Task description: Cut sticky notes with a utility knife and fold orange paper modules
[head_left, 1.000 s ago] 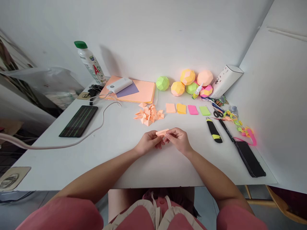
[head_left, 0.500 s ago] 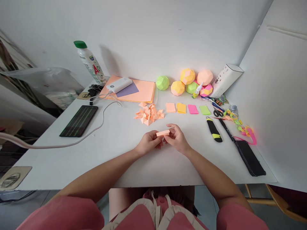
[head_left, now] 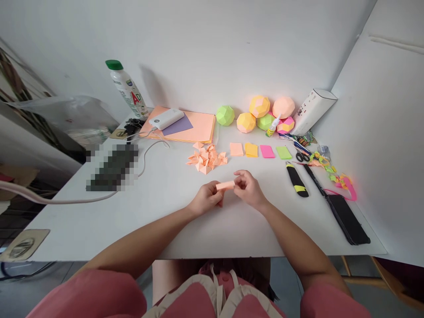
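A folded peach paper strip is held above the table between my two hands. My left hand is closed on its left end. At the strip's right end, the thumb and fingers of my right hand pinch it. Just beyond my hands lies a pile of folded peach paper pieces. To the right of the pile, small square paper stacks sit in a row: peach, orange, pink and green.
Faceted paper balls and a glue bottle stand by the wall. At right lie a black-and-yellow utility knife, scissors and a black case. A power bank with a white cable and a bottle are at left.
My right thumb has drawn back from the strip's middle, and the fingers now pinch its right end. My left hand keeps hold of the strip. The view has shifted slightly.
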